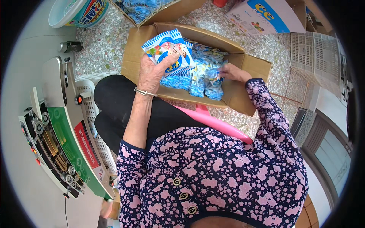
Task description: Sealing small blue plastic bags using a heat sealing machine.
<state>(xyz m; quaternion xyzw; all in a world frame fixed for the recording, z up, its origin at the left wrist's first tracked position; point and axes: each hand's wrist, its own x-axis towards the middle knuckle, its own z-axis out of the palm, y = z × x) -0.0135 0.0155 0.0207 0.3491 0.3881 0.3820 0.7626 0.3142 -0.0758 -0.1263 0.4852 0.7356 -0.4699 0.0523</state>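
My left hand (152, 76) is closed on a small stack of white-and-blue printed packets (164, 42), thumb across the front. It holds them up over the left side of an open cardboard box (243, 93) in front of my knees. Inside the box lie many more small blue-and-white packets (207, 53), some in upright rows along the near side. My right hand (235, 72) reaches in at the right, its fingertips pinching a shiny blue packet (213, 78) that is slightly blurred.
Another cardboard box (173, 13) of blue packets stands beyond. A bucket (78, 15) is at the far left, a white-and-blue carton (258, 19) and plastic crate (313, 57) at the right. On my left stands a green-fronted machine (70, 133); a pink plastic edge (224, 123) lies below the box.
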